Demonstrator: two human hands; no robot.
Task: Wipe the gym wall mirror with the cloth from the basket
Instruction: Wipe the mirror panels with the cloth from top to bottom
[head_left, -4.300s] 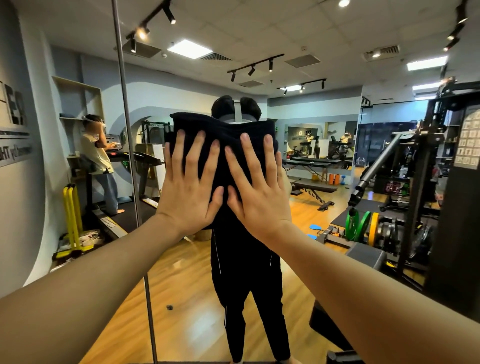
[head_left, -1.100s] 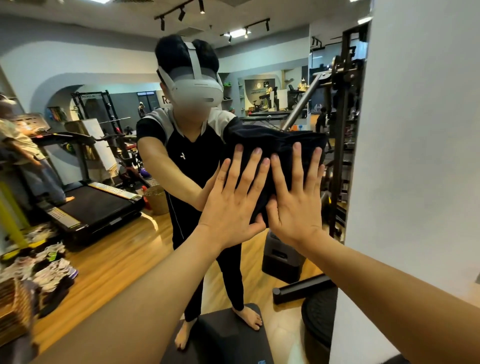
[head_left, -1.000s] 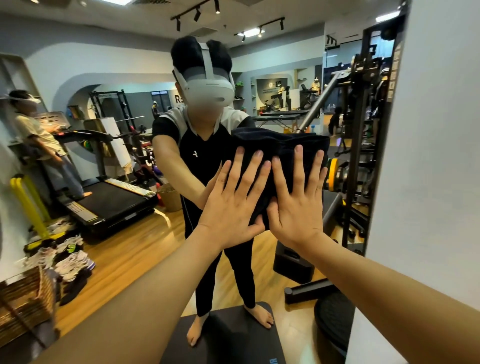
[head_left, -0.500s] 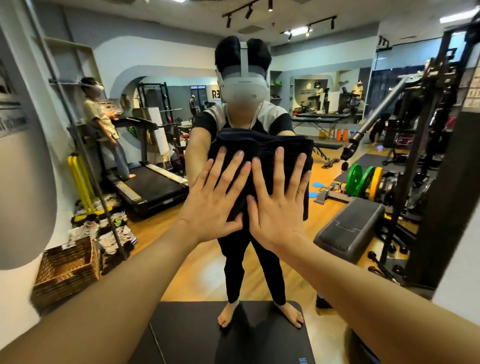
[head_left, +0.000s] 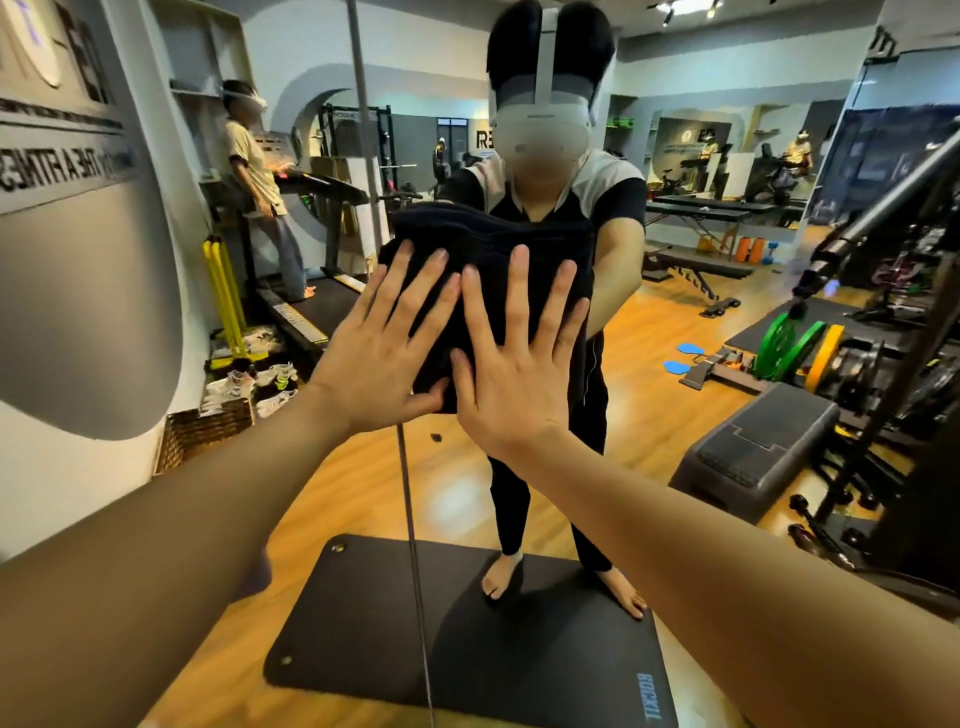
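Your dark cloth (head_left: 488, 249), a thick, soft bunched wad, sits flat against the mirror (head_left: 675, 405) at chest height, straddling the thin vertical seam (head_left: 410, 499) between panels. Your left hand (head_left: 384, 353) and right hand (head_left: 514, 364) press it side by side, fingers straight and spread, neither curled round it. You look mid-wipe; the next pass probably calls for even palm pressure so the cloth slides rather than rolls on the smooth glass. The woven basket (head_left: 202, 436) (reflected, lower left) stands on the wooden floor.

Mirrored "ROCKIT" on the black mat (head_left: 467, 649); mirrored "FITNES" wall lettering (head_left: 67, 161).
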